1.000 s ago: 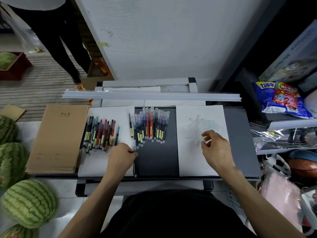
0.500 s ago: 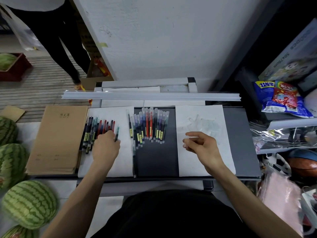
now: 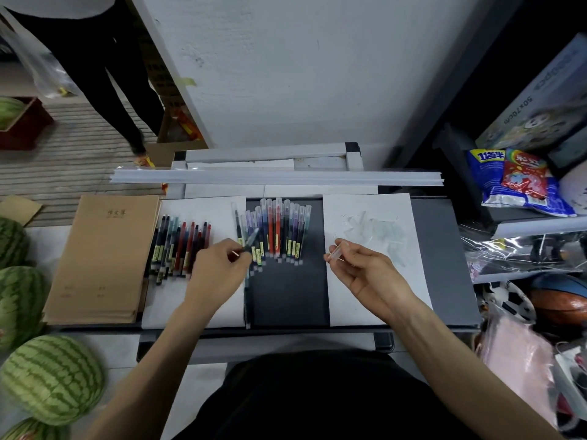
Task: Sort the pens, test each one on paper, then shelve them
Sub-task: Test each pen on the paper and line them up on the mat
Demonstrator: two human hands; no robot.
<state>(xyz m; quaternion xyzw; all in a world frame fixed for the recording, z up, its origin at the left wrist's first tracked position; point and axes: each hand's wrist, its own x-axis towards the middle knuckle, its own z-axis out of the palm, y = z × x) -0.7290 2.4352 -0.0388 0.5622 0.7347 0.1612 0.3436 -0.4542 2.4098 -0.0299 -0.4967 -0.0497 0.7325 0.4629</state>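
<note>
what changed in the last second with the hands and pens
The left hand reached to the pile of pens on the left sheet, took one pen and carried it right, toward the middle. The right hand drifted left and now pinches a small clear piece, likely that pen's cap. The fanned row of pens, the scribbled paper and the brown notebooks stayed put.

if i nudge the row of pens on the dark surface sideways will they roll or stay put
Probably roll: the pens look like slim round barrels lying loose on the flat dark surface. They lie side by side, mostly touching, so a sideways push would likely shift several together. They look light, so a small nudge should do.
</note>
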